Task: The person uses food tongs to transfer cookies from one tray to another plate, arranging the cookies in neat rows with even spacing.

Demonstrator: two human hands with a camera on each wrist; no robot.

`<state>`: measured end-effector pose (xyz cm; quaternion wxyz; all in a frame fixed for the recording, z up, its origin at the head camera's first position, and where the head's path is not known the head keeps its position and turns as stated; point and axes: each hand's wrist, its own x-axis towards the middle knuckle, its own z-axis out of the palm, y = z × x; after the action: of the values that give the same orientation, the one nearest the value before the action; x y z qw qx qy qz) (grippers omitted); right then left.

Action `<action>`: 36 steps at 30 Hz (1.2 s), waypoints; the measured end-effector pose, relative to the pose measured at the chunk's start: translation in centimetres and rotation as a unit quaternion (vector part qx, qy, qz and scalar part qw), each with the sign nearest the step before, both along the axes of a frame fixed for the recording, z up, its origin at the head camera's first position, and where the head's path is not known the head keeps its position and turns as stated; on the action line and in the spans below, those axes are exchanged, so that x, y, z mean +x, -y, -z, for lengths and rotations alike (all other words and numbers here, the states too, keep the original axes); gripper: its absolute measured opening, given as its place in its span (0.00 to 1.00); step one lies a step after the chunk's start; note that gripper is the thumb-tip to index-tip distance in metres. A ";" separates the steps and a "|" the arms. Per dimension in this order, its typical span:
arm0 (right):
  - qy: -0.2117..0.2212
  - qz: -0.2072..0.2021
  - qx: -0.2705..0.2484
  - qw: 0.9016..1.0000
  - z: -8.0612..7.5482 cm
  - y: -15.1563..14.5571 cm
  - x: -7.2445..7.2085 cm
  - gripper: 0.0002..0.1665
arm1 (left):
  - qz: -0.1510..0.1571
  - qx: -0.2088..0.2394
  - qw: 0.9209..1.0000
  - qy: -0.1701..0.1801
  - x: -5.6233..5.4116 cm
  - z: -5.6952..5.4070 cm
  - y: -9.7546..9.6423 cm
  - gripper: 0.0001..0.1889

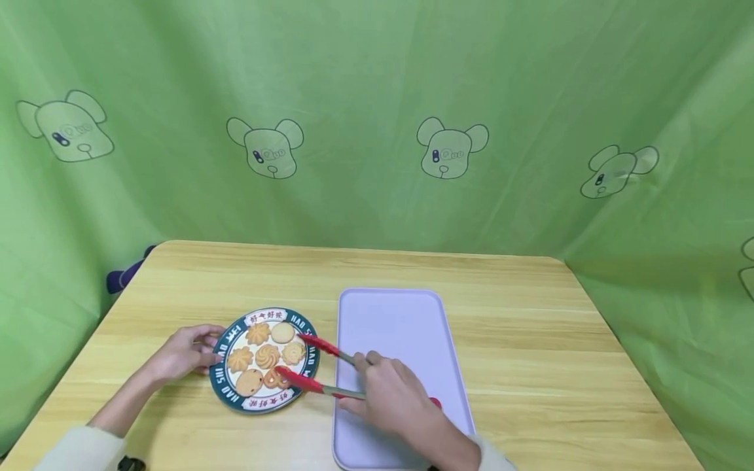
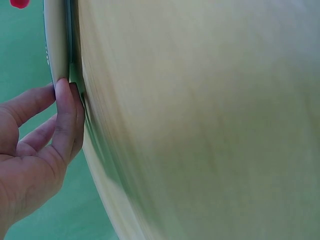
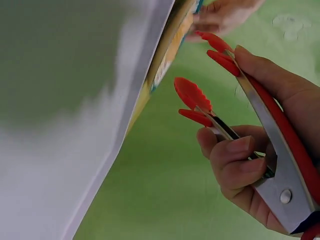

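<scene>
A round plate (image 1: 222, 379) with a dark green lettered rim bears several cookies (image 1: 268, 356) of different shapes. My left hand (image 1: 184, 352) pinches the plate's left edge; in the left wrist view that hand (image 2: 47, 127) has its fingers against the rim, which shows edge-on. My right hand (image 1: 391, 396) grips a pair of tongs (image 1: 347, 394) with red tips and metal arms. The tongs stand spread, with their tips over the right part of the plate and nothing visible between them. In the right wrist view, the fingers curl round the tongs' arms (image 3: 265, 110).
A pale purple rectangular tray (image 1: 394, 314) lies right of the plate, beneath my right hand and forearm. Both rest on a wooden table (image 1: 530, 340). A green curtain (image 1: 365, 196) with bear-head outlines hangs behind and at the sides.
</scene>
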<state>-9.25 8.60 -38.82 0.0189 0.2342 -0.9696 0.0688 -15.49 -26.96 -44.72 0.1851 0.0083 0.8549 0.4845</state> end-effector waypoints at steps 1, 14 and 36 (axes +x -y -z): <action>-0.006 0.011 -0.007 1.000 0.0 -0.7 -0.1 0.41 | 0.001 0.000 1.000 0.000 0.0 0.0 0.0 0.31; -0.010 0.229 -0.093 0.969 2.0 -11.5 -1.1 0.58 | -0.001 -0.011 1.000 0.003 -0.1 0.1 0.0 0.32; 0.019 0.326 -0.049 0.944 4.6 -19.4 -3.0 0.53 | -0.002 0.001 1.000 0.006 0.0 0.3 0.0 0.32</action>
<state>-12.24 27.95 -43.45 0.0338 -0.0977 -0.9884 0.1108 -15.47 -27.00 -44.98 0.1887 0.0036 0.8536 0.4855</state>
